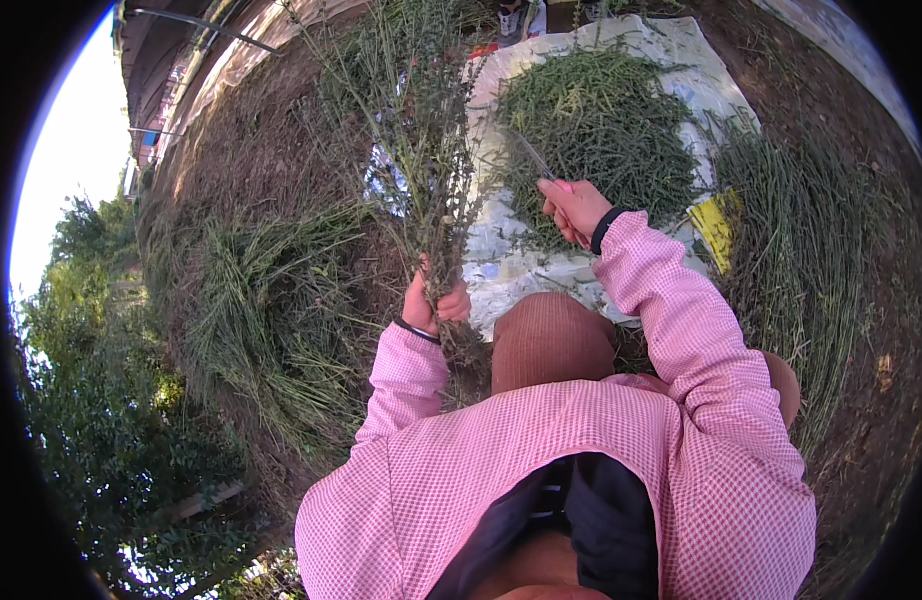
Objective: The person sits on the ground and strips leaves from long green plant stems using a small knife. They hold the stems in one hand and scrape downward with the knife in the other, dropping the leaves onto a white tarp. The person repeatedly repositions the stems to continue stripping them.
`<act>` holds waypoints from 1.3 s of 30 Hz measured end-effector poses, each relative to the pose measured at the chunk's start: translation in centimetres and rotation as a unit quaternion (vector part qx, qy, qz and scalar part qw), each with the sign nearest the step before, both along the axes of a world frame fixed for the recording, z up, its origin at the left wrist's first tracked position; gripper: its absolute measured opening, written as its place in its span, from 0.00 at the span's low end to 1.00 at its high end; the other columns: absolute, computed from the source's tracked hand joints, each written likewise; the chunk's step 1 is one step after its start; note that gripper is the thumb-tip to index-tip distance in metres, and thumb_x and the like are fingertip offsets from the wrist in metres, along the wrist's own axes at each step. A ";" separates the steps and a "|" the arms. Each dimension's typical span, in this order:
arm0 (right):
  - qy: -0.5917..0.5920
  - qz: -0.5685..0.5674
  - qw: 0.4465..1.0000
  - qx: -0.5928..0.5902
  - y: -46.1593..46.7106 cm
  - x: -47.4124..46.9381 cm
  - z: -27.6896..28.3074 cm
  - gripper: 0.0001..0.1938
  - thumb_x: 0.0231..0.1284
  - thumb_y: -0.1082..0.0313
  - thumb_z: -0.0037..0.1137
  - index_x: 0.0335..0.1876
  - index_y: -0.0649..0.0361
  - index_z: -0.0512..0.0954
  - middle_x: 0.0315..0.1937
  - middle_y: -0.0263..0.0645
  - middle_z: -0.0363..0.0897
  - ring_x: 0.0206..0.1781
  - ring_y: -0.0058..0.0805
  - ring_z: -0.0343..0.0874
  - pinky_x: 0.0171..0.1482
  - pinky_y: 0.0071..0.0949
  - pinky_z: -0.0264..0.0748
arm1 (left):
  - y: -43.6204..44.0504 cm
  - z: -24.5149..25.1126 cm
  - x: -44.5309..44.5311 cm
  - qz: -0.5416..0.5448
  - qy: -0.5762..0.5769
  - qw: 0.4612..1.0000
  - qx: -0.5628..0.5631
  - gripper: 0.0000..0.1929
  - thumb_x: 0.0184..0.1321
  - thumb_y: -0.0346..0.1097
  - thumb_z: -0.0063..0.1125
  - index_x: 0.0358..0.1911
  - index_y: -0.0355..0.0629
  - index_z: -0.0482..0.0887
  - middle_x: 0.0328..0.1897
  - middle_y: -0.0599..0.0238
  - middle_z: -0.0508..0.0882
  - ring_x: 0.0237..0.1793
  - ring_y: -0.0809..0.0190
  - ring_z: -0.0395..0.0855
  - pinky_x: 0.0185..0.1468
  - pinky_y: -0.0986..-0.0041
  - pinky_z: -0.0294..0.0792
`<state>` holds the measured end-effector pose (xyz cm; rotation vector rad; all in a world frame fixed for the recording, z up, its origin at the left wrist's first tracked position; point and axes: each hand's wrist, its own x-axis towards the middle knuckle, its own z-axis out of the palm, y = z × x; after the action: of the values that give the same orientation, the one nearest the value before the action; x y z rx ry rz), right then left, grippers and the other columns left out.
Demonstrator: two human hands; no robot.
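Observation:
My left hand is closed around the lower stems of a tall, upright bunch of leafy green stalks. The bunch fans out at the top, beyond the hand. In my right hand is a knife with a pink handle; its thin blade points up and to the left, apart from the bunch. Beneath the blade and the right hand lies a pile of short cut green sprigs. The pile rests on a whitish plastic sheet spread over the ground.
Long stalks lie in a heap at the left and another heap at the right. A yellow packet sits at the sheet's right edge. A person's shoe shows at the far edge. My bent knee is close before me.

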<state>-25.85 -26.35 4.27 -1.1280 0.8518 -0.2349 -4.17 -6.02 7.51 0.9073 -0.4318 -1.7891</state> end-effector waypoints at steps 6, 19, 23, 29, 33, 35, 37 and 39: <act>-0.077 0.063 0.992 0.076 0.3 0.0 -3.9 0.30 0.61 0.37 0.41 0.40 0.66 0.69 0.24 0.37 0.69 0.21 0.23 0.70 0.16 0.22 0.63 | -0.6 0.5 -0.7 0.013 0.004 0.999 0.031 0.31 0.62 0.68 0.27 0.30 0.45 0.72 0.08 0.75 0.58 0.08 0.70 0.56 0.18 0.76 0.52; -0.079 -0.168 0.962 0.201 -1.4 -1.0 -3.7 0.28 0.58 0.36 0.45 0.29 0.59 0.71 0.16 0.31 0.69 0.17 0.26 0.70 0.23 0.29 0.72 | 0.2 -0.4 0.0 0.011 0.009 1.000 0.024 0.28 0.64 0.64 0.28 0.38 0.45 0.73 0.09 0.75 0.58 0.08 0.71 0.54 0.18 0.76 0.51; -0.044 -0.135 0.956 0.258 4.1 -1.7 -6.4 0.28 0.55 0.35 0.47 0.34 0.59 0.72 0.24 0.37 0.73 0.26 0.31 0.76 0.33 0.32 0.77 | 0.7 -0.7 0.4 0.033 -0.014 0.999 0.037 0.27 0.64 0.63 0.29 0.33 0.44 0.71 0.10 0.74 0.59 0.10 0.70 0.55 0.19 0.76 0.51; -0.014 -0.022 0.996 0.081 8.2 -1.4 -8.3 0.20 0.57 0.45 0.53 0.27 0.57 0.71 0.21 0.32 0.71 0.22 0.23 0.71 0.27 0.23 0.70 | 1.2 -1.4 0.6 0.034 -0.061 0.996 0.050 0.28 0.64 0.63 0.28 0.26 0.45 0.69 0.09 0.73 0.59 0.10 0.68 0.56 0.19 0.75 0.52; 0.025 -0.076 0.986 0.147 6.6 -1.4 -4.5 0.20 0.57 0.46 0.54 0.26 0.58 0.70 0.18 0.30 0.68 0.19 0.21 0.68 0.20 0.23 0.68 | 2.4 -1.8 1.1 0.035 -0.045 0.998 0.022 0.27 0.65 0.62 0.27 0.30 0.45 0.71 0.09 0.73 0.59 0.10 0.69 0.56 0.18 0.76 0.52; -0.004 -0.034 0.997 0.063 4.6 -0.8 -2.3 0.22 0.56 0.43 0.52 0.28 0.59 0.72 0.21 0.31 0.69 0.20 0.21 0.69 0.22 0.23 0.68 | 2.7 -1.9 1.3 0.016 -0.022 1.000 0.007 0.28 0.65 0.62 0.26 0.28 0.44 0.71 0.08 0.73 0.59 0.09 0.69 0.56 0.18 0.76 0.52; -0.008 0.000 1.000 -0.008 2.9 -0.2 -0.8 0.26 0.56 0.40 0.51 0.33 0.61 0.73 0.22 0.32 0.70 0.23 0.22 0.71 0.26 0.23 0.69 | 2.8 -2.3 1.6 -0.019 0.014 0.999 -0.021 0.28 0.65 0.62 0.26 0.28 0.44 0.71 0.07 0.73 0.58 0.09 0.69 0.55 0.18 0.76 0.51; 0.011 0.023 0.996 -0.086 1.6 0.3 0.7 0.29 0.54 0.37 0.50 0.36 0.64 0.75 0.23 0.33 0.71 0.26 0.23 0.72 0.30 0.24 0.70 | 2.6 -1.0 0.6 0.012 0.002 0.999 0.051 0.31 0.63 0.65 0.25 0.17 0.45 0.66 0.07 0.71 0.58 0.08 0.67 0.55 0.18 0.75 0.51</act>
<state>-25.53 -24.79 4.93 -1.3106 0.8365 -0.2615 -3.53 -3.38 6.55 0.9759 -0.3293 -1.8038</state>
